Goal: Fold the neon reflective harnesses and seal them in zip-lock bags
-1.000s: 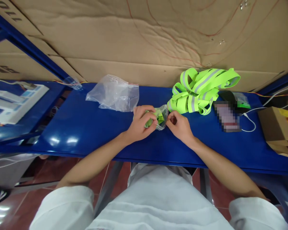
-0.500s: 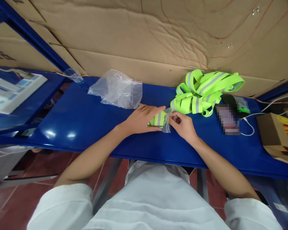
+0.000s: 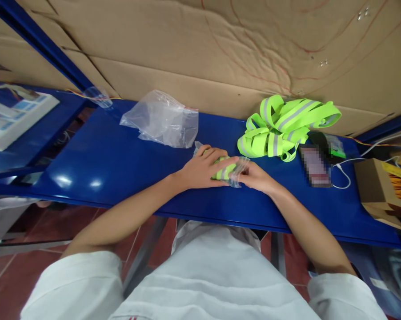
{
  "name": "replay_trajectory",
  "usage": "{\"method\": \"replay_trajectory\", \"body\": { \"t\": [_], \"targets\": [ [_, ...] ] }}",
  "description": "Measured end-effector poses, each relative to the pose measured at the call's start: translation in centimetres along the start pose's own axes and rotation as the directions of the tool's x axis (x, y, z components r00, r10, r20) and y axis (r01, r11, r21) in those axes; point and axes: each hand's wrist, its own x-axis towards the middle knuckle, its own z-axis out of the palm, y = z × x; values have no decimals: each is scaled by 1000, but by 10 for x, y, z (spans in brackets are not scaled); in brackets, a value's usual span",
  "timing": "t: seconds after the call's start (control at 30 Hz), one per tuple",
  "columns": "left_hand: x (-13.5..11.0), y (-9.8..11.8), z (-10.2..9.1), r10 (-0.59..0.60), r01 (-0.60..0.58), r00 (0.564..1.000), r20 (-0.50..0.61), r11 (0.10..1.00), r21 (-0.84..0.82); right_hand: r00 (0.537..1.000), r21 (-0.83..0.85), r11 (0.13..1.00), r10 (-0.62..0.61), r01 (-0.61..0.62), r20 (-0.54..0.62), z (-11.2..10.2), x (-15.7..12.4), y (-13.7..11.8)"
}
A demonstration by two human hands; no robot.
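Observation:
Between my hands lies a clear plastic bag (image 3: pixel 235 179) with folded neon-yellow reflective strap (image 3: pixel 224 172) inside. My left hand (image 3: pixel 203 169) wraps over the bag from the left, fingers closed round it. At the bag's right end, my right hand (image 3: pixel 254 177) grips the loose plastic; its fingertips are partly hidden behind the film. Just beyond the right hand sits a loose heap of the same neon-yellow strap with grey stripes (image 3: pixel 280 129). Behind my left hand lie clear zip bags (image 3: pixel 169 120) in a crumpled pile.
The blue tabletop (image 3: pixel 127 164) backs onto a cardboard panel (image 3: pixel 154 49). On the right are a phone (image 3: pixel 315 166) with a white cable and an open cardboard box (image 3: pixel 375 184). At the back left stands a clear plastic cup (image 3: pixel 100 98); a white power strip (image 3: pixel 17 120) is farther left.
The bag and both hands have shifted slightly to the right. My left hand now covers more of the bag, and the right fingers have moved behind the plastic.

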Motion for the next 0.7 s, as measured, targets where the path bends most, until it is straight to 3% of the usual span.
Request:
{"method": "replay_trajectory", "body": {
  "t": [0.23,0.4,0.5,0.57,0.7],
  "targets": [
    [-1,11,8,34,-33,999,-14,999,35,1000,-89,996,2,-1,18,5,-2,-4],
    [3,18,-1,119,-119,993,7,986,116,989,-12,997,77,-79,-123,4,0,1],
    [8,14,-9,80,-87,994,75,992,90,976,93,993,93,-76,-196,0,2,2],
    [9,8,-10,33,-41,993,117,997,64,971,74,995,79,-63,-226,-3,2,2],
    [6,-3,0,12,-16,995,103,999,32,992,-81,997,-11,1,-129,-4,1,2]
  ]
}}
